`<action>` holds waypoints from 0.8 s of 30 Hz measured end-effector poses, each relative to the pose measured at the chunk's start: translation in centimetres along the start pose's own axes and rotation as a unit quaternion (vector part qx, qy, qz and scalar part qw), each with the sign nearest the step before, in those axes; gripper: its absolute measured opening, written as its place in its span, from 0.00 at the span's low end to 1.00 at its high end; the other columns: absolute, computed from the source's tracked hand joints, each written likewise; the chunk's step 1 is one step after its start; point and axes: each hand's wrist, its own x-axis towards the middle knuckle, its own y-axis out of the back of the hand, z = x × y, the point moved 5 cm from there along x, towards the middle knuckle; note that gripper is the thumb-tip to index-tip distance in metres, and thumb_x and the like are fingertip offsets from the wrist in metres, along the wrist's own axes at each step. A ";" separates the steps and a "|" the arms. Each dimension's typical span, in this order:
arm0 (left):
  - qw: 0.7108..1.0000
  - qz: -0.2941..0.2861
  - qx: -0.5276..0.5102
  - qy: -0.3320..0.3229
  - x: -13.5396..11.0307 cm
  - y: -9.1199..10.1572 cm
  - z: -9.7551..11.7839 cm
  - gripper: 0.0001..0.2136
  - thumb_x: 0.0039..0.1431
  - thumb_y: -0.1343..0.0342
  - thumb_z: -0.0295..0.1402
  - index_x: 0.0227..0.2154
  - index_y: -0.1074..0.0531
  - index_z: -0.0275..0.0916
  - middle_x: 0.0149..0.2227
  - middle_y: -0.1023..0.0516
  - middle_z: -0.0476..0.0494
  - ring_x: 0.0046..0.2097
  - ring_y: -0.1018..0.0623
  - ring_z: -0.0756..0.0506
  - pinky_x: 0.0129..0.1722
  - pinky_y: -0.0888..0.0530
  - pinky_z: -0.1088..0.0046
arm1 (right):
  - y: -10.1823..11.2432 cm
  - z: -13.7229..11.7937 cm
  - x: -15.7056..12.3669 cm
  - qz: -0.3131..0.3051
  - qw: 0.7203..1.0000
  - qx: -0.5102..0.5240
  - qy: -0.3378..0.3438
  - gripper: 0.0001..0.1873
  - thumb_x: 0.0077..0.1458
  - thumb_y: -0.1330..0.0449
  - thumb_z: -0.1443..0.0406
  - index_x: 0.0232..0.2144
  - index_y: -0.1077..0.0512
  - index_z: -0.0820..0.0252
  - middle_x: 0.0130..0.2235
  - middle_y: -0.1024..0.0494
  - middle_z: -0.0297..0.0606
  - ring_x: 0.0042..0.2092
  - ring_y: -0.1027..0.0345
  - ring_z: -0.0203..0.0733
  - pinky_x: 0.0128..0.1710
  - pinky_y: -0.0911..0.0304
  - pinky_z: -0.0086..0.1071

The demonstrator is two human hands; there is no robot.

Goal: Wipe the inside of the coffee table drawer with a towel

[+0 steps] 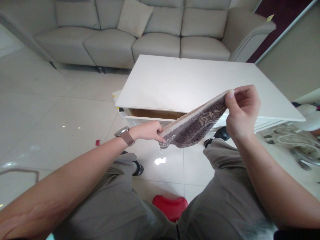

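Towel (197,128), dark greyish brown with a pale pattern and a pale band along its upper edge, is stretched at a slant between two hands, across the view of the table's front edge; whether it touches the table cannot be told. Farthest left runs a shiny tiled floor (37,123), and on it, short of the table's front left corner, lies a small red scrap (97,142). Next comes the person's left forearm, with a watch (125,135) on a brown strap at the wrist. The left hand (150,129) pinches the left end of the towel between thumb and fingers. Behind that hand, a drawer (145,119) stands partly pulled out below the left part of the table's front edge. A light cushion (135,17) leans against the back of the grey sofa (155,46), which stands beyond the table's far edge. Between the person's grey trouser legs (95,200) a red object (171,207) shows in part. Over the middle and right, the white table (187,80) has a bare-looking top. The right hand (242,111) grips the towel's upper right corner between thumb and fingers, in front of the tabletop as seen from the head. Past the table's front right corner, a pale, blurred heap (282,136) lies on the floor.
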 end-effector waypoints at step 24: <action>0.985 0.166 -0.020 0.033 -0.9 3.6 -1.2 0.21 0.49 0.32 0.43 0.16 0.37 0.39 0.18 0.42 0.58 0.25 0.43 0.53 0.29 0.48 0.71 | 1.6 1.0 0.8 0.060 0.997 -0.021 0.032 0.22 0.56 0.30 0.46 0.33 0.33 0.53 0.30 0.33 0.33 0.32 0.41 0.41 0.36 0.42 0.39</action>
